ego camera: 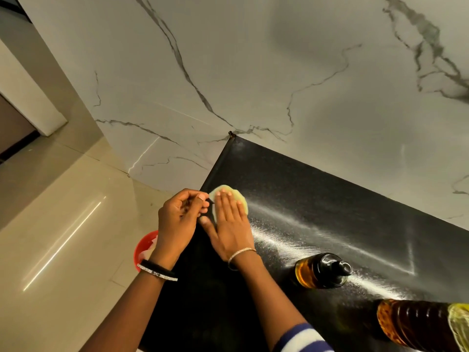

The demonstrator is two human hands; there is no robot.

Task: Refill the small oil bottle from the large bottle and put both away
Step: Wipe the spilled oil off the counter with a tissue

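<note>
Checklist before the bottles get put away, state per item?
1. Small oil bottle upright, black cap on: ok.
2. Small oil bottle holds amber oil: ok.
3. Large bottle capped: cannot tell, its top is out of frame.
4. Right hand free: not ok, it presses flat on the yellow cloth.
5. Left hand free: cannot tell, fingers curled at the edge of the counter.
</note>
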